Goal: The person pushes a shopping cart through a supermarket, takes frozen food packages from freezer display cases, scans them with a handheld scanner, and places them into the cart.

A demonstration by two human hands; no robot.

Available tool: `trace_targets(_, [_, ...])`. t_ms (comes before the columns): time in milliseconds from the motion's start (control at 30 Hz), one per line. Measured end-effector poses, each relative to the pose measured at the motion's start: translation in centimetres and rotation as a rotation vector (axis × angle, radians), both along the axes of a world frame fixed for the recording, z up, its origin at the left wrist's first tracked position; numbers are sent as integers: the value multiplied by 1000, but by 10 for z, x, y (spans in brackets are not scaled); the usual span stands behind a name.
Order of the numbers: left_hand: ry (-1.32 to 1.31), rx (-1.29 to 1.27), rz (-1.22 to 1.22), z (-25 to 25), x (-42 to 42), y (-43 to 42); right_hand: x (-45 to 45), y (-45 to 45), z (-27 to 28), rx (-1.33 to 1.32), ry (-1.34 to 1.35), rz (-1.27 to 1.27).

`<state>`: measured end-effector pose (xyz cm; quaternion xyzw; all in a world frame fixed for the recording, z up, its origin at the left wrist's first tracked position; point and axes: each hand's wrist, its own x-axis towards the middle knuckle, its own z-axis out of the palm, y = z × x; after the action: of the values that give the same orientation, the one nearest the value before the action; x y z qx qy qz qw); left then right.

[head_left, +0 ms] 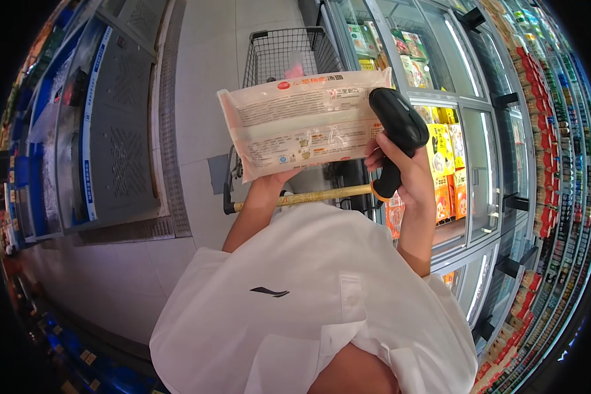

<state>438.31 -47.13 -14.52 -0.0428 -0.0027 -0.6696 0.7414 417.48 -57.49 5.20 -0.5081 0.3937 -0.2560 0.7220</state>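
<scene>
In front of me is a pale, flat plastic food package (pixel 302 125), its printed text side facing up at me. My left hand (pixel 274 181) grips the lower left edge; most of its fingers are hidden behind the package. A black handheld barcode scanner (pixel 400 118) is in my right hand (pixel 406 169), whose fingers wrap round the handle. The scanner's head overlaps the package's right end. Whether my right fingertips also touch the package, I cannot tell.
Beyond the package stands a wire shopping cart (pixel 259 49), its yellow handle bar (pixel 308 197) close to my body. Glass-topped freezers (pixel 440 98) with colourful packs line the right side. A grey display case (pixel 121 125) stands left, across the tiled floor (pixel 207 72).
</scene>
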Motion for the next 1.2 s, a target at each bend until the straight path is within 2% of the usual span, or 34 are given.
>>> trace_targets(67, [-1,88,20,10,1,1,11,6,-6,-33,11,-38])
trace_targets(133, [-80,175,38,33,-7,-3,23,11,-15,-383,334,-149])
trace_targets(167, [-175,137,37,43,-14,-10,26,13,-21,-548,392,-132])
trace_targets(200, [-273,98,38,50,-22,-21,34,20,-21,-548,379,-117])
trace_targets(267, [-311,-232,0,53,-34,-48,49,41,-19,-728,460,-145])
trace_targets(300, [-441,-141,52,46,-46,-59,56,46,-21,-777,419,-116])
trace_targets(333, [-566,-48,99,36,-57,-66,62,52,-19,-810,497,-58])
trace_targets(433, [-570,50,171,23,-83,-71,69,54,-32,-864,588,-61])
trace_targets(500, [-575,53,213,17,-85,-76,74,47,-43,-940,634,-190])
trace_targets(533, [-592,52,252,13,-83,-78,74,43,-52,-939,644,-182])
trace_targets(567, [-829,239,259,6,-76,-81,75,38,-61,-928,641,-201])
trace_targets(600, [-819,245,255,-1,-71,-81,75,32,-68,-916,640,-220])
trace_targets(633, [-889,286,276,-9,-66,-80,76,27,-73,-787,657,-217])
trace_targets(667, [-960,331,293,-17,-60,-77,79,21,-75,-777,670,-210])
trace_targets(700, [-1225,439,257,-13,-44,-72,81,14,-77,-738,607,-257])
trace_targets(733, [-1217,450,247,-17,-30,-70,82,5,-80,-700,542,-304])
trace_targets(767, [-1328,510,283,-22,-17,-70,73,-11,-92,-500,641,-340])
trace_targets(800, [-1441,567,321,-29,-2,-72,74,-21,-91,-449,612,-358])
trace_targets(833, [-1438,575,313,-45,15,-74,74,-34,-97,-355,442,-368])
trace_targets(867, [-1464,751,274,-68,33,-76,77,-46,-104,-259,273,-378])
trace_targets(900, [-1483,926,230,-71,53,-75,85,-57,-104,-183,203,-341])
trace_targets(967, [-1023,1091,-138,-60,92,-77,102,-80,-121,-117,198,-270])
trace_targets(1000, [-1025,1091,-147,-83,108,-78,113,-94,-132,-63,183,-202])
trace_targets(1100, [-1064,965,-123,-171,138,-88,123,-151,-223,-131,573,-61])
trace_targets(1133, [-1066,1003,-47,-190,144,-95,132,-168,-247,-301,874,22])
trace_targets(1167, [-1067,1040,32,-211,150,-103,126,-190,-308,-270,748,26])
trace_targets(1200, [-1071,1034,27,-239,156,-112,131,-210,-346,-146,839,123])
